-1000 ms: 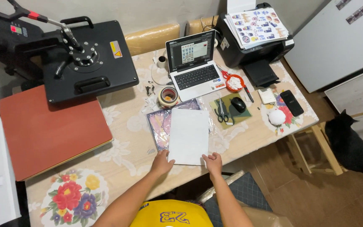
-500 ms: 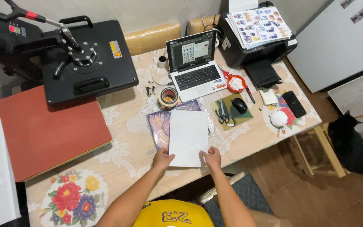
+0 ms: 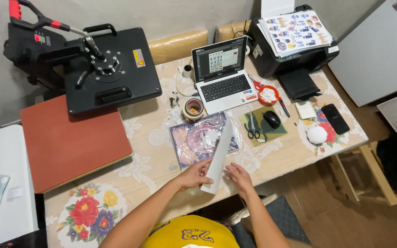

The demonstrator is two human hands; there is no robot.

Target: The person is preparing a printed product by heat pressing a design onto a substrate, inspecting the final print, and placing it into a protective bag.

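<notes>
Above the table edge, white sheet (image 3: 218, 156) now tilted on edge between both hands.

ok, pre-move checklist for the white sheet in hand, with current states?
1. Left hand on white sheet: ok, fingers on its left side.
2. Right hand on sheet: ok, at its lower right edge.
3. Sheet flat on table: not ok, tilted up on edge.
4. Plastic sleeve beneath uncovered: ok, mostly showing.
5. Scissors apart from the sheet: ok, on green mat.
6. Sheet's printed side: cannot tell.
</notes>
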